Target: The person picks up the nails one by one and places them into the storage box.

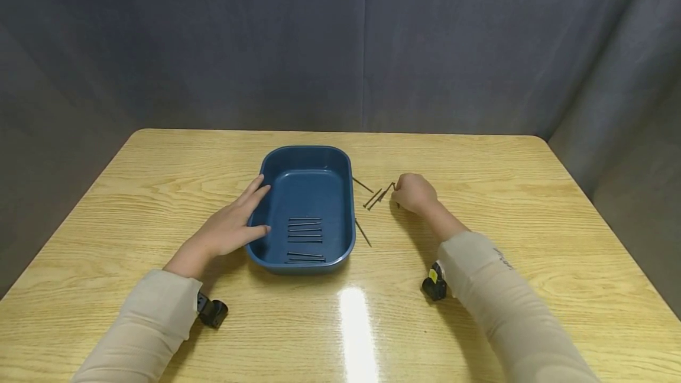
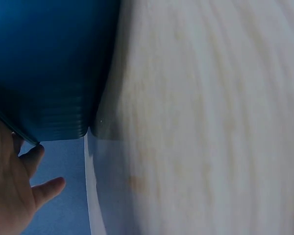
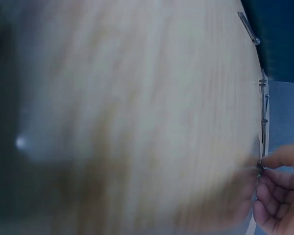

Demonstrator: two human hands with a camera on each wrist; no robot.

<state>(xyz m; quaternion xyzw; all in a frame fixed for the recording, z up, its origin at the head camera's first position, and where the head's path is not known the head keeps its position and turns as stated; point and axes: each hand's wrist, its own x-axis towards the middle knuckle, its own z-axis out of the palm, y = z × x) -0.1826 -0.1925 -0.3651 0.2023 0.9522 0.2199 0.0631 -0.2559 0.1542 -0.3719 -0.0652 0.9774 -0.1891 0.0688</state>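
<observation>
A blue plastic tray [image 1: 300, 269] stands on the table, with several dark nails [image 1: 305, 230] lying roughly parallel in its near half. My left hand [image 1: 231, 223] rests on the tray's left rim, fingers spread and fairly straight. In the left wrist view, the tray's outer wall [image 2: 44, 73] shows beside that hand [image 2: 12, 181]. To the right of the tray, my right hand [image 1: 416, 194] is at a small group of loose nails [image 1: 374, 198]. Thumb and forefinger of the right hand [image 3: 281, 188] pinch a nail [image 3: 260, 167] in the right wrist view; most of it is hidden.
Two more nails lie close to the tray's right wall, one farther back [image 1: 363, 185] and one nearer [image 1: 363, 233]. The wooden table [image 1: 505, 194] reaches back to a grey curtain [image 1: 362, 46]. A small black camera is strapped at each wrist.
</observation>
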